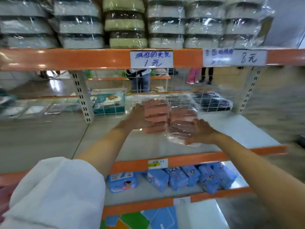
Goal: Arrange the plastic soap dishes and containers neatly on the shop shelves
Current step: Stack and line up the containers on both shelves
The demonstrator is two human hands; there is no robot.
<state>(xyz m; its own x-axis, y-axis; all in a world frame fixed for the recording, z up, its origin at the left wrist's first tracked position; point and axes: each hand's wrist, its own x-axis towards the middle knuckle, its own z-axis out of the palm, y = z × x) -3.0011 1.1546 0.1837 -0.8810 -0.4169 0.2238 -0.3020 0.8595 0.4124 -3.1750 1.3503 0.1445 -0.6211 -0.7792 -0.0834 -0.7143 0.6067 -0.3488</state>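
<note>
Two stacks of pink plastic soap dishes wrapped in clear film stand on the white middle shelf (231,129). The taller left stack (156,113) stands upright near the wire mesh. My left hand (138,118) lies flat against its left side, fingers straight. The lower right stack (182,123) sits beside it, its loose film spreading forward. My right hand (200,131) presses against the right stack's front right side with fingers extended. The picture is blurred by motion.
White wire mesh (181,83) backs the shelf. An orange beam (82,59) with handwritten price cards (151,59) runs overhead under stacked wrapped containers (125,23). Blue packets (181,177) fill the shelf below. A dark wrapped bundle (212,100) lies behind the mesh.
</note>
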